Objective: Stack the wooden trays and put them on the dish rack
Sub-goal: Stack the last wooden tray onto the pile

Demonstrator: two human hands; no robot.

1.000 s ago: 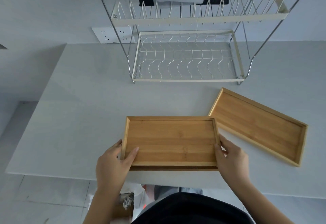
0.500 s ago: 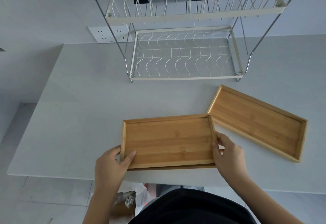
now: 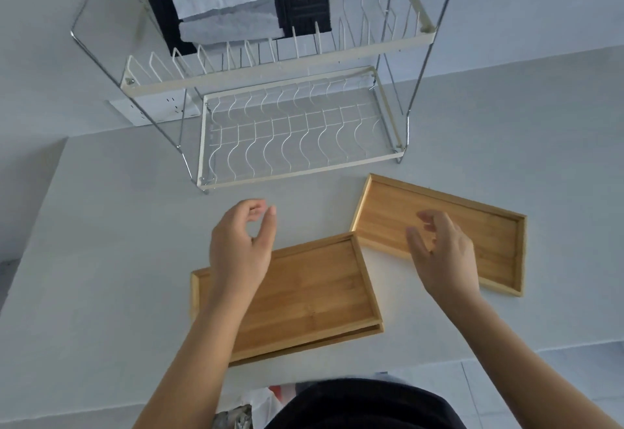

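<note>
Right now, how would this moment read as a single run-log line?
phase: reaching for third tray | left hand: open, above two-tray stack | right hand: open, over single tray | dish rack: no trays

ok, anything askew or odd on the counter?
Slightly. The two stacked trays aren't flush: the lower one's edge peeks out along the near side. The third tray lies apart, at an angle. No damage or spills.

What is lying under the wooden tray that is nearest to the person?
Under the near tray, a second tray's front and right edges show. The top tray covers the rest of it, so whether anything lies inside cannot be seen.
</note>
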